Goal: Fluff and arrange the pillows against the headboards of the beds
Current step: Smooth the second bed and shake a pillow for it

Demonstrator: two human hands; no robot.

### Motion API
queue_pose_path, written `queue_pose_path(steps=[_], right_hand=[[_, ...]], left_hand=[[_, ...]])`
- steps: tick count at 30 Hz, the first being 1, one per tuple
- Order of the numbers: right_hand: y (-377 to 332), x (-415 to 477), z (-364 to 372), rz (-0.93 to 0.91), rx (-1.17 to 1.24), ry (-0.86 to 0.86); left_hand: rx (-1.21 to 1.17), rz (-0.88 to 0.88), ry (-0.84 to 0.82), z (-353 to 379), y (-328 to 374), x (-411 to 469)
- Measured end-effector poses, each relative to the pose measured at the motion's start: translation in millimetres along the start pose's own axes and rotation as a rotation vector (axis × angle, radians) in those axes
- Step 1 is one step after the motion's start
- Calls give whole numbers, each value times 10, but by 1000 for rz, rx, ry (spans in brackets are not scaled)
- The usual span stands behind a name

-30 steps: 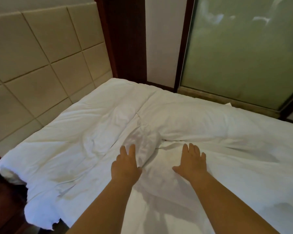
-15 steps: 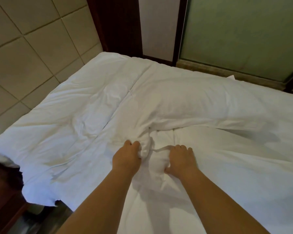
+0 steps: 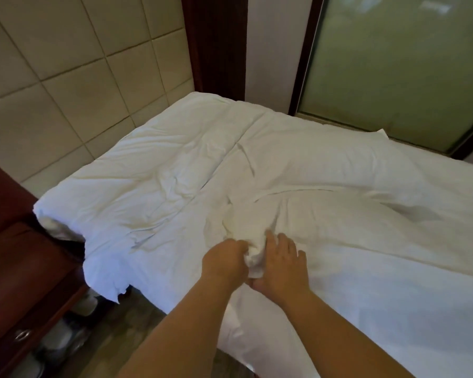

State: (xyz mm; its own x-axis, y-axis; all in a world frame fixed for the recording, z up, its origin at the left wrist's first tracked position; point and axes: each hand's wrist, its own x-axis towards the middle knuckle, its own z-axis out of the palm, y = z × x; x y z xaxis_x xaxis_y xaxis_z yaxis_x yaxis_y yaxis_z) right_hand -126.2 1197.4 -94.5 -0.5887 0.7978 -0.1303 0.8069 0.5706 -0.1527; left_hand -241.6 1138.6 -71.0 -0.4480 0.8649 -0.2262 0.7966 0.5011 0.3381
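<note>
A white pillow lies flat across the far side of the bed, near the frosted glass. A crumpled white duvet covers the head end by the padded beige headboard. A bunched fold of white bedding stands up between my hands. My left hand is closed on this fold from the left. My right hand presses against it from the right, fingers partly spread and curled around the cloth.
A dark wooden nightstand stands left of the bed, with white slippers on the floor under it. A frosted green glass panel and dark wood frame stand behind the bed. The duvet corner hangs over the bed's left edge.
My hands went from flat on the bedding to gripping a bunched fold and have drawn it toward me. The view has swung right and downward, showing the nightstand.
</note>
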Motion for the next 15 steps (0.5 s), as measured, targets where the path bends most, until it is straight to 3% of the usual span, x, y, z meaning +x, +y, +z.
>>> queue_pose_path(steps=[4, 7, 9, 10, 12, 15], right_hand=[[-618, -91, -422, 110, 383, 160], [-900, -104, -941, 40, 658, 238], [-1065, -138, -1284, 49, 1012, 194], [-1155, -174, -1476, 83, 1268, 157], [-1219, -184, -1809, 119, 1561, 145], [-1108, -128, -2241, 93, 1658, 274]], left_hand=[[-69, 62, 179, -686, 133, -303], [-98, 102, 299, -1280, 151, -455], [-114, 157, 402, -1635, 169, -538], [-121, 215, 456, -1790, 184, -576], [-161, 375, 527, -2078, 208, -653], [-219, 517, 534, -2462, 185, -730]])
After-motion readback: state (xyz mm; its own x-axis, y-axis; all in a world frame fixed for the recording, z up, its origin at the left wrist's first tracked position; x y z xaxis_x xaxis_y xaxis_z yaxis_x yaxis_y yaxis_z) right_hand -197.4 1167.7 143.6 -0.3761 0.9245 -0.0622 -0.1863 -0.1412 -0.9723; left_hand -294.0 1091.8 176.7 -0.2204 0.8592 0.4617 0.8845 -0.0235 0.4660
